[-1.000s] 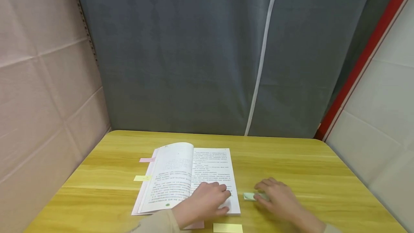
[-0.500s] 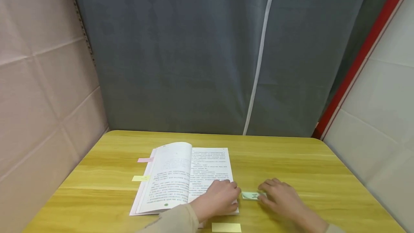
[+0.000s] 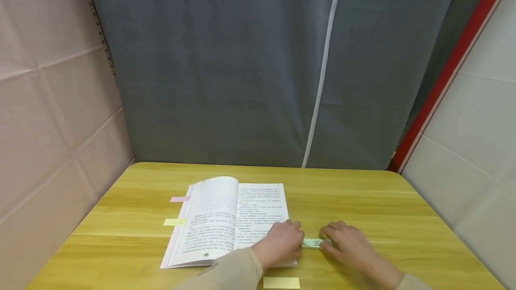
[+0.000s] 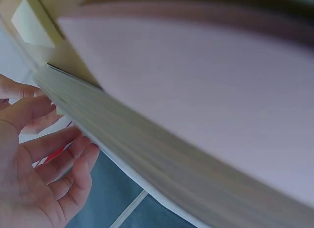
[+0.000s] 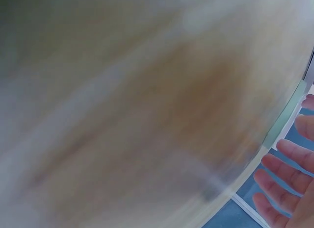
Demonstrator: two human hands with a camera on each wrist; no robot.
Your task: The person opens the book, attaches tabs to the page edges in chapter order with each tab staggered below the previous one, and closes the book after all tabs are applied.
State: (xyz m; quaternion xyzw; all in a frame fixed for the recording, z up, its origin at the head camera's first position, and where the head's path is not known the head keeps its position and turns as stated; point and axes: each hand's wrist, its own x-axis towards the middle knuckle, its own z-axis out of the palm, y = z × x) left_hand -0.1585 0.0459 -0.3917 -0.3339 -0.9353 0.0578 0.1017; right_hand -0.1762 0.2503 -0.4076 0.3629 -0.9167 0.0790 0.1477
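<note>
An open book (image 3: 217,218) lies on the wooden table, its left pages arched up. My left hand (image 3: 281,241) is over the book's lower right edge, its fingertips by the left end of a small pale green sticky-note pad (image 3: 311,243). In the left wrist view, thumb and fingers of that left hand (image 4: 49,174) are apart and loosely bent. My right hand (image 3: 347,243) is at the pad's right end, the thumb appearing to touch it. In the right wrist view, the right hand's fingers (image 5: 292,179) are spread and fairly straight beside the pad (image 5: 284,115).
A yellow sticky-note pad (image 3: 281,283) lies at the table's front, below the book. Pink (image 3: 179,199) and yellow (image 3: 174,222) tabs stick out from the book's left edge. A grey curtain (image 3: 225,66) hangs behind the table (image 3: 363,191).
My left hand has moved right across the book's page to the green pad's left end. The right hand has drawn slightly right, uncovering more of the pad, then stayed nearly still.
</note>
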